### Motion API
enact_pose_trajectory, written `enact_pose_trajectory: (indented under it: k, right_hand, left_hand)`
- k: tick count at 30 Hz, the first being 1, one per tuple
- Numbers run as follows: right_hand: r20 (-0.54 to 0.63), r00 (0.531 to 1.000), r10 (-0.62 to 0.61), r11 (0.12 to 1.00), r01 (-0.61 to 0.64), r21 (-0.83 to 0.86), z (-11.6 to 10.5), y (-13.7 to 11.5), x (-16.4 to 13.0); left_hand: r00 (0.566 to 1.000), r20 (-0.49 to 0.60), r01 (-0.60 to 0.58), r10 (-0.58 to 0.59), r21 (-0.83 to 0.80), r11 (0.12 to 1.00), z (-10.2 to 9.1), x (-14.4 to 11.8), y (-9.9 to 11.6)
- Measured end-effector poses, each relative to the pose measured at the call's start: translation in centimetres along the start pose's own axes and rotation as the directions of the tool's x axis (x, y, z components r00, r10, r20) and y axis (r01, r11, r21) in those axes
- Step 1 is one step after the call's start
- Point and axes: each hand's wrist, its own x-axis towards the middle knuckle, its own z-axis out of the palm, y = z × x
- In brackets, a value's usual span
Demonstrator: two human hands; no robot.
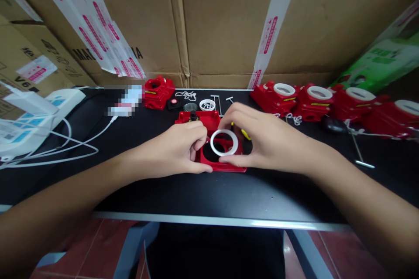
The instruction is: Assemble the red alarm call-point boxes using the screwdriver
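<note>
1. My left hand [181,150] curls into a loose fist against the left side of the square red plastic housing [223,157] on the black tabletop [209,192], thumb lying along its near edge and fingers folded in against its wall.
2. My right hand [265,141] comes in from the housing's right side, thumb and fingertips pinching the white plastic ring [224,142].
3. The ring sits tilted over the round opening in the top of the housing; I cannot tell whether it is seated there or just resting on the rim.
4. Just behind the housing lies a second red plastic housing part [199,117] with a small black piece on it.
5. Further behind the housing are a small white ribbed ring [207,105] and a dark round disc [190,107].
6. To the right of the housing, well apart, stands a row of finished red housings with white rings on top [314,98].
7. Far left of the housing, white cables [65,141] trail over the tabletop.
</note>
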Motion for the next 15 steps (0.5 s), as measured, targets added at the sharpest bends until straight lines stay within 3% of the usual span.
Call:
enact_pose_trajectory:
  k: [3,6,9,12,15]
  right_hand:
    - [-0.276,0.961,-0.026,0.998,0.008,-0.067,-0.5,-0.4,-0.6]
    - [-0.467,0.884,-0.003,0.986,-0.075,-0.150,-1.0,-1.1,-1.1]
    - [-0.463,0.885,0.052,0.983,-0.126,-0.131,-1.0,-1.4,-1.1]
    - [-0.390,0.916,0.092,0.988,-0.134,-0.081,-0.9,-1.3,-0.8]
    - [-0.312,0.946,0.087,0.991,-0.116,-0.074,-0.9,-1.0,-0.6]
  left_hand:
    - [0.988,-0.098,-0.105,0.115,0.109,0.989,-1.3,-0.2,0.1]
    - [0.924,-0.289,-0.172,0.250,0.269,0.948,-2.8,-0.3,-0.3]
    - [0.872,-0.424,-0.083,0.246,0.368,0.926,-4.0,-0.1,-1.2]
    - [0.883,-0.445,0.045,0.147,0.393,0.918,-4.5,0.3,-2.2]
    - [0.912,-0.406,0.099,0.062,0.364,0.926,-4.5,0.6,-3.1]
